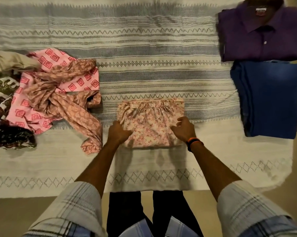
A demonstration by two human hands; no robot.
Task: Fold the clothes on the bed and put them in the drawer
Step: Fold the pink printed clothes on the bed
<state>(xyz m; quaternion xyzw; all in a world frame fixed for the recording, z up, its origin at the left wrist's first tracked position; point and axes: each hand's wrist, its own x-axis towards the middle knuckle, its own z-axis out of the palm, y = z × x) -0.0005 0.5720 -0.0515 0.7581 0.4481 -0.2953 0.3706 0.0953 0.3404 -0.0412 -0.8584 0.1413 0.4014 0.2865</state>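
Both hands, the left hand (119, 132) and right hand (183, 129), are resting loosely on the folded floral garment (151, 122) between them; a careless lift risks unfolding it.

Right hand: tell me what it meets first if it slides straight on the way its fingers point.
The right hand points up-left across the folded floral garment, so it meets that cloth's gathered waistband first; beyond lies the bare bedspread. Depth is uncertain.
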